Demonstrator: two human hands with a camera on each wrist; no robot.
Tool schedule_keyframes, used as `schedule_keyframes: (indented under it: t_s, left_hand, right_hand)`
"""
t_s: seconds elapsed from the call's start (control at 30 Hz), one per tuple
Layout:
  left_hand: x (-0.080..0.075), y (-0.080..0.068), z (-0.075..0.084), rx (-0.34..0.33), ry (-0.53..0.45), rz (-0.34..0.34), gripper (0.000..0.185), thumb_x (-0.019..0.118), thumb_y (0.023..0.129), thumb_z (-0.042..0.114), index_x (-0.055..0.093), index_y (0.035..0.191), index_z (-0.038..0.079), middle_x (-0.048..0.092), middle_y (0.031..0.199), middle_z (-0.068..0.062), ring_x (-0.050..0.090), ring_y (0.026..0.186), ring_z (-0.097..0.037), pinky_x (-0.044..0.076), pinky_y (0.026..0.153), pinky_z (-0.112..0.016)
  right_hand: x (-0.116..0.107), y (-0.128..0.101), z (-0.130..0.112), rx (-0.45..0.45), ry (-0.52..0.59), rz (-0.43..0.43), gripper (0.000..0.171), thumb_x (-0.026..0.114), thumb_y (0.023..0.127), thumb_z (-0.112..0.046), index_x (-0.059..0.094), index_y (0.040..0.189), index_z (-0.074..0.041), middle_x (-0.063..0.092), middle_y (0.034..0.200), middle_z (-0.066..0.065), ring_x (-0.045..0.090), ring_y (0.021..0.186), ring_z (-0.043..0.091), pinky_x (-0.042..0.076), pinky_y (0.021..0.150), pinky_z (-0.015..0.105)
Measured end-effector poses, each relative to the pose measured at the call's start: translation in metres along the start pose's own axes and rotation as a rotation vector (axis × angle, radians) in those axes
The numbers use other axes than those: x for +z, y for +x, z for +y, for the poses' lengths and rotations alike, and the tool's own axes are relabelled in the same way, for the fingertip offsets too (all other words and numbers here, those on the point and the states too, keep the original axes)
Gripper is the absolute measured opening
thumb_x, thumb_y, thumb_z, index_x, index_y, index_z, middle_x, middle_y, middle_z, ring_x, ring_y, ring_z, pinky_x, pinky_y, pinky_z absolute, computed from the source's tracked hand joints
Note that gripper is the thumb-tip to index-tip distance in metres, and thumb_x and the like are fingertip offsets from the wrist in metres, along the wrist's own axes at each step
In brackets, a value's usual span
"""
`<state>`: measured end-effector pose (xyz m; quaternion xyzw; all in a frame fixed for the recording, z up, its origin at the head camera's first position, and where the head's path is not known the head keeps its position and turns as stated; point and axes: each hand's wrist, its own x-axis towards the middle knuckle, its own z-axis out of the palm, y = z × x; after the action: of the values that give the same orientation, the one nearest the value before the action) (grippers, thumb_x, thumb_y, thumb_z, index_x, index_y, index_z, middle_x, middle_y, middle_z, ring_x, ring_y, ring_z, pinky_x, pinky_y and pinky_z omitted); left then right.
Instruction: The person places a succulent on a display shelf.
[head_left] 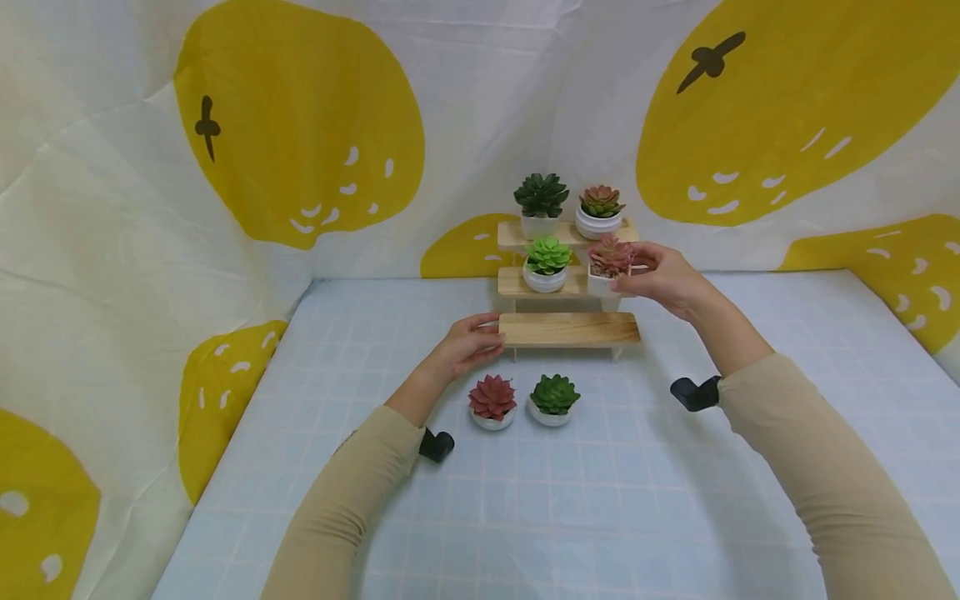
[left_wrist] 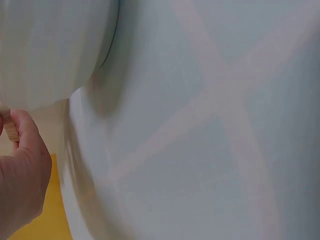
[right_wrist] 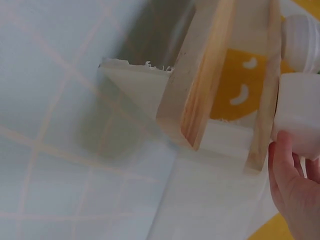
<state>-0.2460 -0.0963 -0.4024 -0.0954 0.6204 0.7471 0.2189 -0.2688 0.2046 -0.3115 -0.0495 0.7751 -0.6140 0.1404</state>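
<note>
My right hand (head_left: 666, 279) grips a white pot with a pinkish-red succulent (head_left: 611, 257) at the right end of the middle tier of a wooden stand. From the right wrist view, the white pot (right_wrist: 299, 112) sits right at the board's surface, fingertips on its side. With thumb and fingers, my left hand (head_left: 471, 343) pinches the left end of the stand's bottom board (head_left: 570, 329). In the left wrist view that board end (left_wrist: 10, 129) shows between the fingers. A bright green succulent (head_left: 547, 257) stands beside the held pot on the middle tier.
On the top tier are a dark green succulent (head_left: 542, 200) and a reddish-green one (head_left: 601, 204). In front of the stand, a red succulent (head_left: 492, 398) and a green succulent (head_left: 553, 396) sit on the checked tablecloth (head_left: 510, 517). A lemon-print cloth (head_left: 480, 100) hangs behind.
</note>
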Motion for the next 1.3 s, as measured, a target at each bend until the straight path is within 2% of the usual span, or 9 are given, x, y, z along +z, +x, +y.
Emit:
schedule_keyframes:
  t_s: [0.2,0.67,0.93,1.3]
  left_hand:
    - [0.0,0.0,-0.001,-0.004,0.004,0.004,0.054,0.058,0.088,-0.007,0.044,0.138,0.006,0.048,0.132,-0.018,0.056,0.091,-0.017,0.053,0.08,-0.026]
    - [0.0,0.0,-0.001,0.003,-0.004,0.0,0.053,0.057,0.088,-0.008,0.043,0.138,0.005,0.048,0.131,-0.018,0.056,0.087,-0.015,0.054,0.072,-0.023]
    - [0.0,0.002,-0.001,-0.004,-0.006,0.005,0.053,0.057,0.088,-0.007,0.044,0.138,0.006,0.049,0.131,-0.017,0.056,0.088,-0.015,0.054,0.073,-0.023]
    - [0.0,0.001,0.0,-0.004,-0.018,-0.003,0.053,0.056,0.088,-0.008,0.043,0.138,0.006,0.048,0.132,-0.017,0.056,0.091,-0.016,0.054,0.072,-0.022]
  right_hand:
    - [0.001,0.002,-0.001,-0.006,0.002,-0.001,0.06,0.068,0.083,-0.003,0.035,0.133,-0.001,0.044,0.112,0.006,0.046,0.098,0.015,0.05,0.077,0.019]
    - [0.001,0.006,-0.001,0.003,-0.06,0.017,0.063,0.07,0.083,-0.008,0.034,0.134,-0.002,0.041,0.114,0.008,0.044,0.1,0.02,0.05,0.076,0.019]
    - [0.002,0.009,-0.001,0.003,-0.046,0.019,0.062,0.07,0.083,-0.007,0.034,0.134,-0.003,0.041,0.114,0.009,0.045,0.099,0.021,0.051,0.078,0.023]
    - [0.002,0.012,0.001,-0.003,-0.012,0.018,0.06,0.07,0.083,-0.006,0.036,0.133,-0.005,0.041,0.114,0.008,0.044,0.1,0.02,0.051,0.077,0.019]
